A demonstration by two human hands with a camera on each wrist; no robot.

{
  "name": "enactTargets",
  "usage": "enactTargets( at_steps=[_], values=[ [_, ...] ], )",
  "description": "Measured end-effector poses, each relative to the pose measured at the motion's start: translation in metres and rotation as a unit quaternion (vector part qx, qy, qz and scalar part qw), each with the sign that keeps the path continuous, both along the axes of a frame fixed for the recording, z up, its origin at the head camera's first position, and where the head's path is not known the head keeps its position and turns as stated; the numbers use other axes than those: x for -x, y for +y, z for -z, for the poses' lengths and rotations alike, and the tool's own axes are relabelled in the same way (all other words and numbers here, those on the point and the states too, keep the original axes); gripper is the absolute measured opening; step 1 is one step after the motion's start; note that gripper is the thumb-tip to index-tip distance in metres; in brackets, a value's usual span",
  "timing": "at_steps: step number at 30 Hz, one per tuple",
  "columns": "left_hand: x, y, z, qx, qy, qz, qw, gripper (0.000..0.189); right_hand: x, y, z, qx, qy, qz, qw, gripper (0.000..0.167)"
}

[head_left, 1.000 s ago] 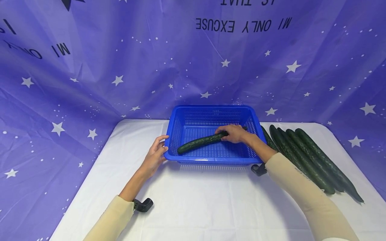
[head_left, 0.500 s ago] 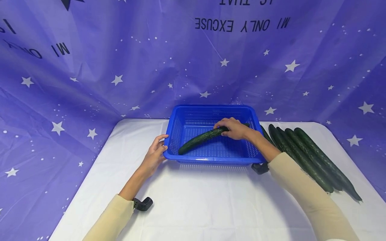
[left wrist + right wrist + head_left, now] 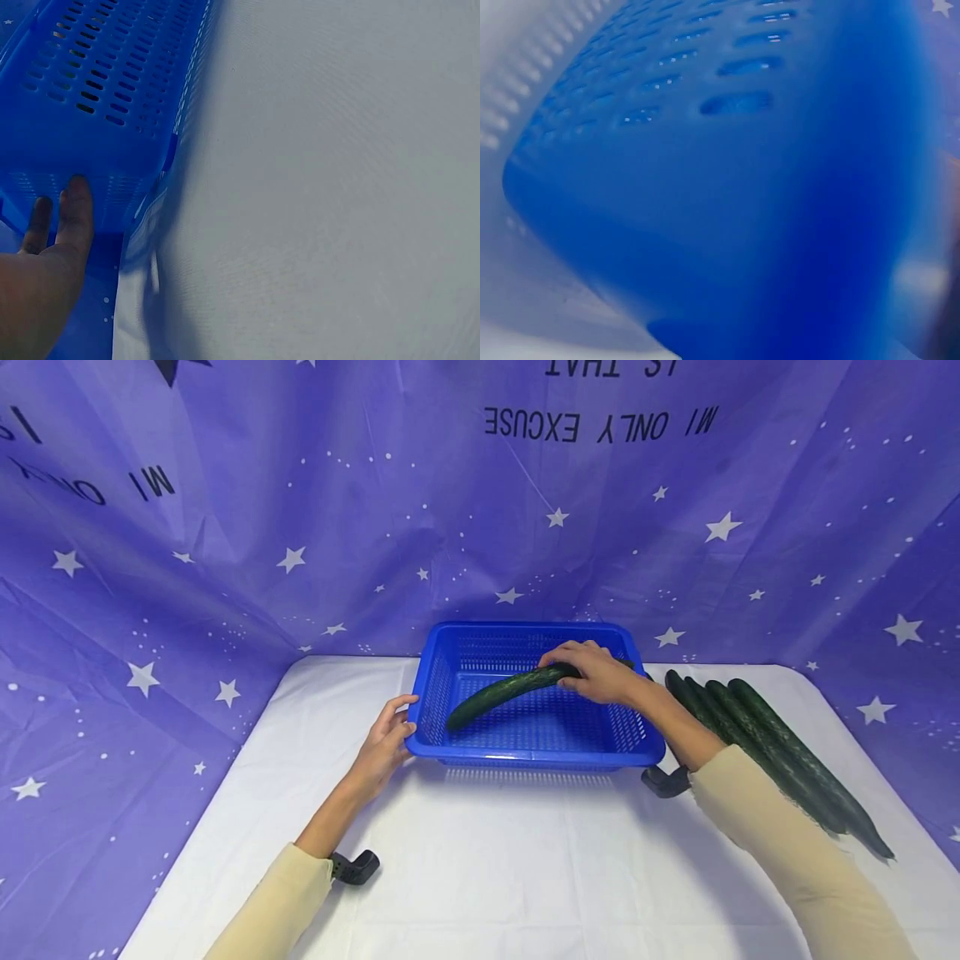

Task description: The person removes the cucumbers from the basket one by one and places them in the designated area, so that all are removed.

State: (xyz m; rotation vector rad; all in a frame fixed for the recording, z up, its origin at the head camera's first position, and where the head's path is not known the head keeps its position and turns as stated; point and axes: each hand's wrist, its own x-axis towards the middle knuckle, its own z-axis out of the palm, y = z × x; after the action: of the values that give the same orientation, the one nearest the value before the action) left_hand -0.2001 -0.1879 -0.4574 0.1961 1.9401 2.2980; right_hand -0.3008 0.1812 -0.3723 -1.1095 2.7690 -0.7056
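In the head view my right hand [image 3: 596, 672] grips a long dark green cucumber [image 3: 498, 695] from above, near its right part. That cucumber slants inside a blue perforated plastic basket [image 3: 517, 755], its left end lower and its right end up near the basket's right rim. My left hand [image 3: 384, 747] touches the outside of the basket's left end with extended fingers. The left wrist view has the left hand's digits [image 3: 73, 214] against the basket's end wall [image 3: 112, 195]. Only the basket's outer wall [image 3: 667, 172] fills most of the right wrist view; the cucumber is hidden there.
Several more cucumbers [image 3: 780, 735] lie side by side on the white tablecloth [image 3: 480, 860] right of the basket, partly behind the right forearm. A purple star-printed curtain [image 3: 420, 485] hangs behind the table. Black wrist devices [image 3: 356, 867] are strapped to both arms.
My right hand has raised the cucumber and shifted it slightly right; the cucumber's right end is higher, and its left end has lifted a little. The left hand and basket stay put.
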Motion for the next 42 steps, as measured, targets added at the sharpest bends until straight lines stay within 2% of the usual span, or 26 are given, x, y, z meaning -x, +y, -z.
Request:
enactTargets(
  at_steps=[5,13,22,28,34,42],
  values=[
    [0.001,0.001,-0.001,-0.004,-0.001,-0.003,1.0,0.051,-0.006,0.01,-0.014,0.043,0.014,-0.002,0.999,0.038],
    [0.0,0.002,-0.002,-0.007,-0.004,-0.001,1.0,0.051,-0.015,0.04,-0.037,0.095,0.062,0.036,0.9929,0.037],
    [0.0,0.001,-0.003,-0.006,-0.004,-0.004,1.0,0.052,-0.034,0.093,-0.047,0.11,0.104,0.122,0.9809,0.038],
    [0.0,0.002,-0.001,-0.005,-0.003,0.0,1.0,0.052,-0.051,0.133,-0.048,0.108,0.132,0.186,0.9676,0.039],
    [-0.002,0.002,0.0,-0.008,-0.001,0.001,1.0,0.052,-0.066,0.179,-0.046,0.09,0.13,0.254,0.954,0.039],
    [0.0,0.001,-0.001,-0.008,-0.002,0.002,1.0,0.052,-0.083,0.236,-0.028,0.082,0.134,0.323,0.9333,0.038]
  ],
)
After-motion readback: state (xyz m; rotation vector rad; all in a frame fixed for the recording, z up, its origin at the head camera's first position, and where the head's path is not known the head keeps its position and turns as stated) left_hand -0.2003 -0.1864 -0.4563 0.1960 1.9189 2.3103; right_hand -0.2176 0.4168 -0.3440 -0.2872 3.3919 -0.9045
